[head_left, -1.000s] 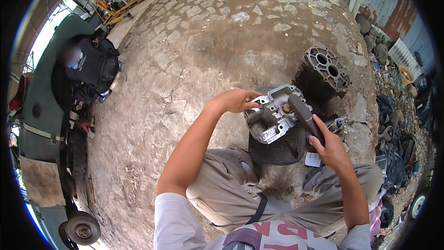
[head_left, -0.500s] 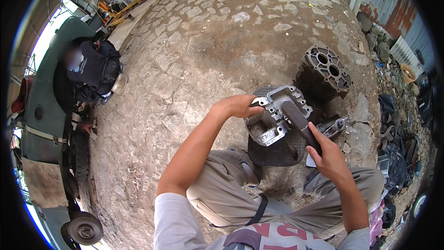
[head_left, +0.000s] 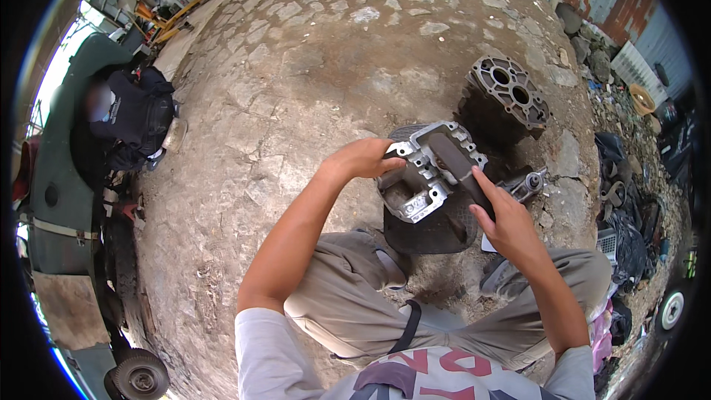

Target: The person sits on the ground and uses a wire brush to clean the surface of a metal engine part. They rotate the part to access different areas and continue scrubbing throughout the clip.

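Hands on a grey cast metal housing (head_left: 428,174), which sits on a dark round base (head_left: 433,226) on the stone paving (head_left: 296,67), just in front of the knees. Left hand (head_left: 364,159) curls closed over the housing's left rim, steadying it. Right hand (head_left: 507,226) is wrapped shut around a dark tool handle (head_left: 463,174) laid into the casting. Best to keep the left grip firm so the part does not rock. Dark engine block (head_left: 507,96) stands just behind
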### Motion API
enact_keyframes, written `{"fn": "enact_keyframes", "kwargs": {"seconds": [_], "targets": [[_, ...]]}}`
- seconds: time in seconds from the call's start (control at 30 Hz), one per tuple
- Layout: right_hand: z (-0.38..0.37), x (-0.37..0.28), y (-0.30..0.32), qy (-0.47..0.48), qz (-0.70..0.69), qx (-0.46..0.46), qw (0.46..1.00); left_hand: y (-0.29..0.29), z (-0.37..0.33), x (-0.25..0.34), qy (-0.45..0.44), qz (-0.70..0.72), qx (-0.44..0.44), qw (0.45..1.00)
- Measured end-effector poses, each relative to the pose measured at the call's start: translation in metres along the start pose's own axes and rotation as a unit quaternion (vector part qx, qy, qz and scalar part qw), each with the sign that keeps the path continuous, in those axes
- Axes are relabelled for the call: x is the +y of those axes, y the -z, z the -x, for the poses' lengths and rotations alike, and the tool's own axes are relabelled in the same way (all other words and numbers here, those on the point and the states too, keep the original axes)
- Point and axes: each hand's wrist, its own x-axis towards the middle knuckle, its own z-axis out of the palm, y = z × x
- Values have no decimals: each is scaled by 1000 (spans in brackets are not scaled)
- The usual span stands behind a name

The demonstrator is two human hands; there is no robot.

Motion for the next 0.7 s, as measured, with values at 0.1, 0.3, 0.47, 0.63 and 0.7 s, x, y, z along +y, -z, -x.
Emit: {"fn": "enact_keyframes", "kwargs": {"seconds": [0.1, 0.3, 0.47, 0.63, 0.7], "targets": [[-4, -14, 0, 9, 17, -25, 1000, 2, 3, 1, 21, -21, -13, 999], [-23, 1, -4, 0, -13, -12, 1000, -4, 1, -1, 5, 4, 14, 1000], [-35, 1, -11, -7, -60, -17, 998, -8, -2, -9, -23, -4, 29, 999], [-36, -4, -18, -15, -107, -13, 994, -6, -3, -5, -23, -15, 24, 999], [-35, -3, -10, 1, -96, -20, 995, -4, 2, -3, -11, -16, 19, 1000]]}}
